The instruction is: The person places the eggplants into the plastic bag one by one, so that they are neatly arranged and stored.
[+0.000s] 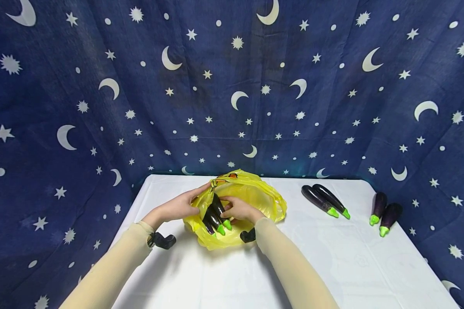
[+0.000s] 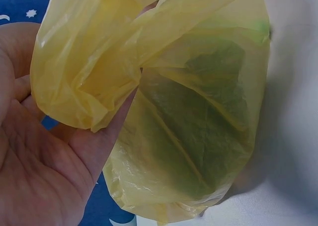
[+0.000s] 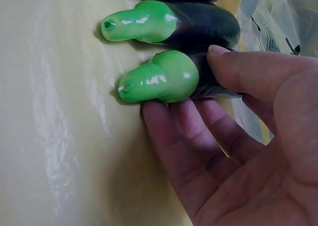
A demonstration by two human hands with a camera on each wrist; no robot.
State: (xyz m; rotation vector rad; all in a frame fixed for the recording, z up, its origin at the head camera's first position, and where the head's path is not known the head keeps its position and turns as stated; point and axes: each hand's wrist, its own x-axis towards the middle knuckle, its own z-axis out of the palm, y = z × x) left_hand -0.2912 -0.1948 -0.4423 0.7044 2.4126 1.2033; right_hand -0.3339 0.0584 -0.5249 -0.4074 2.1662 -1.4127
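A yellow plastic bag [image 1: 268, 201] lies on its side with its mouth facing me. My left hand [image 1: 179, 207] holds the bag's left rim; in the left wrist view the thumb runs behind the yellow film [image 2: 84, 72], which hides the fingertips. Inside the bag, my right hand [image 1: 240, 209] grips a dark eggplant with a green cap [image 3: 179, 74], thumb on top and fingers beneath. Two more eggplants lie beside it, the nearer one [image 3: 198, 25] parallel and close. Their dark shapes show dimly through the bag in the left wrist view.
On the white table [image 1: 294, 266], a pair of eggplants [image 1: 325, 199] lies right of the bag. Another pair, including one eggplant [image 1: 390, 216], lies near the right edge. A blue curtain [image 1: 232, 128] with moons and stars stands behind the table.
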